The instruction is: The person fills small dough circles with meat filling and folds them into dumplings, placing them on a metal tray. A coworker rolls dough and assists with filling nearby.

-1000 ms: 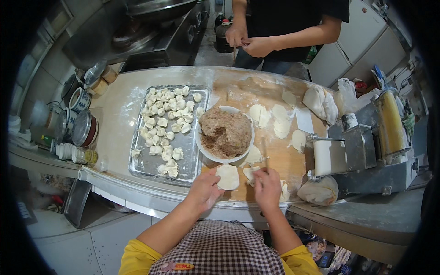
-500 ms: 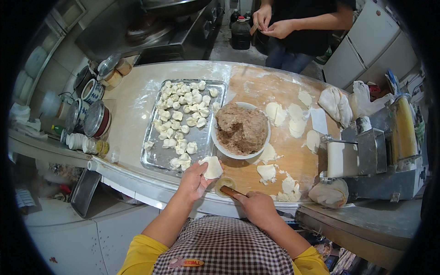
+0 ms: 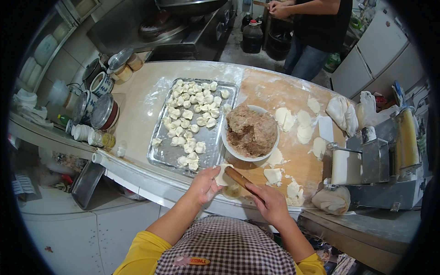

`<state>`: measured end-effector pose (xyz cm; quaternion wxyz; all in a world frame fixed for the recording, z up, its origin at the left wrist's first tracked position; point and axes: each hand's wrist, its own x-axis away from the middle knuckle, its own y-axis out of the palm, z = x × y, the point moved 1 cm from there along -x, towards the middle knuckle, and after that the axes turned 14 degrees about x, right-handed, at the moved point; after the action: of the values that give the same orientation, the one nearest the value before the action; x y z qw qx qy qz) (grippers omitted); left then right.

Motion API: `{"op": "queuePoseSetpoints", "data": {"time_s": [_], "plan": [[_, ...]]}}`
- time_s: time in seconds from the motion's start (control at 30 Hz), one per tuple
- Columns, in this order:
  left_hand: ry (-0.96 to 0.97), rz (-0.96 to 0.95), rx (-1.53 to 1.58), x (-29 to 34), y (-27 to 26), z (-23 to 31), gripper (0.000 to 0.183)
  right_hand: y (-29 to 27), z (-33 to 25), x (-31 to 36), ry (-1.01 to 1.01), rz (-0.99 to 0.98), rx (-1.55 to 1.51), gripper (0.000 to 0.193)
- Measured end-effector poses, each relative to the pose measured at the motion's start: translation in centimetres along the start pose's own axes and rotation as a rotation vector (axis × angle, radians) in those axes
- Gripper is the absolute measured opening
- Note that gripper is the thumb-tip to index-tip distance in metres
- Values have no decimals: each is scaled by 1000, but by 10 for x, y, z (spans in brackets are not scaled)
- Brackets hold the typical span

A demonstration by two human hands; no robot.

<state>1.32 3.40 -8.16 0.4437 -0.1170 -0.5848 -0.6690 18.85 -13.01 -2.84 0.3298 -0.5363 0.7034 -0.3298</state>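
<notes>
My left hand pinches the edge of a thin round dough wrapper near the counter's front edge. My right hand grips a flat wooden spatula, whose tip lies over the wrapper. Just below them is a small bowl with pale liquid. Beyond my hands, a white bowl holds a mound of minced meat filling with a hollow scooped at its near side. To its left, a metal tray carries many folded dumplings.
Loose wrappers and dough scraps lie on the floury wooden board. A dough roller machine stands at right, lidded pots at left. Across the counter a person stands holding a thin wooden tool.
The spatula has risen from the small bowl to the wrapper in my left hand. The view has shifted, and the person across the counter appears farther right.
</notes>
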Motion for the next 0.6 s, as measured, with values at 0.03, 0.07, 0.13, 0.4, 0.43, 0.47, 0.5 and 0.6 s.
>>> {"op": "queuePoseSetpoints", "data": {"time_s": [0.03, 0.07, 0.13, 0.4, 0.43, 0.47, 0.5, 0.6], "plan": [[7, -39, 30, 0, 3, -2, 32, 6, 4, 0, -5, 51, 19, 43], [0, -77, 71, 2, 8, -1, 34, 13, 9, 3, 5, 48, 19, 43], [-10, -150, 152, 5, 16, 4, 38, 26, 15, 15, 23, 42, 15, 42], [-29, -160, 148, 0, 21, 2, 44, 32, -7, 12, 59, 20, -132, 42], [-40, -152, 142, 1, 25, 1, 44, 34, -9, 7, 106, 9, -125, 42], [-7, -121, 151, -1, 26, 2, 43, 35, -12, 5, 86, -34, -123, 42], [25, -89, 159, -3, 26, 1, 43, 35, -15, 3, 67, -76, -121, 43], [81, -3, 145, -10, 19, 9, 40, 27, -9, -2, 71, -121, -56, 45]]}}
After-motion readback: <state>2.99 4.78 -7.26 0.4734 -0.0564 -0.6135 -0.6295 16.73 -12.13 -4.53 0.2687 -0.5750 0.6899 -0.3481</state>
